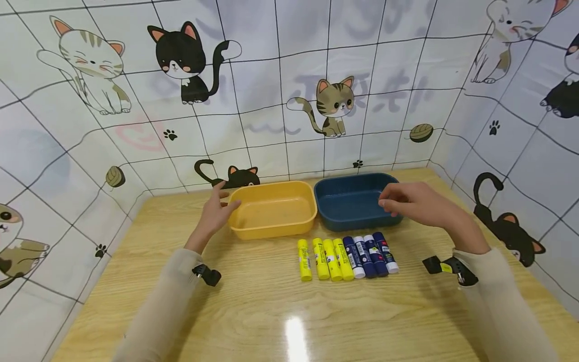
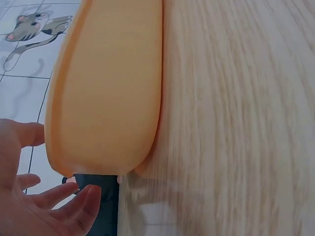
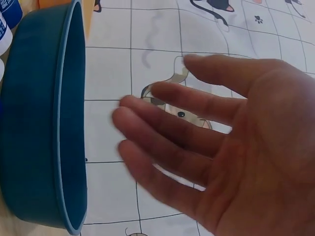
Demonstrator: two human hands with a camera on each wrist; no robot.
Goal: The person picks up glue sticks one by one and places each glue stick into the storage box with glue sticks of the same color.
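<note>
Holding nothing, my relaxed left hand [image 1: 215, 209] and right hand [image 1: 418, 203] risked jolting adjacent yellow tray [image 1: 273, 231] and blue tray [image 1: 355, 221] through haste.

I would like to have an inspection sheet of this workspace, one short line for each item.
Surface: light wood-grain table, a bright glare near its front.
Job's things: yellow basin and dark blue basin side by side, no contents seen; in front, a row of four yellow tubes and four dark blue tubes, all lying down.
Clutter: nothing seen.
Left hand: at the yellow basin's left end, thumb at the rim, fingers spread.
Right hand: near the blue basin's right end, fingers loosely bent, holding nothing.
Cables: nothing seen.
Surroundings: white grid-lined backdrop with cartoon cats.
</note>
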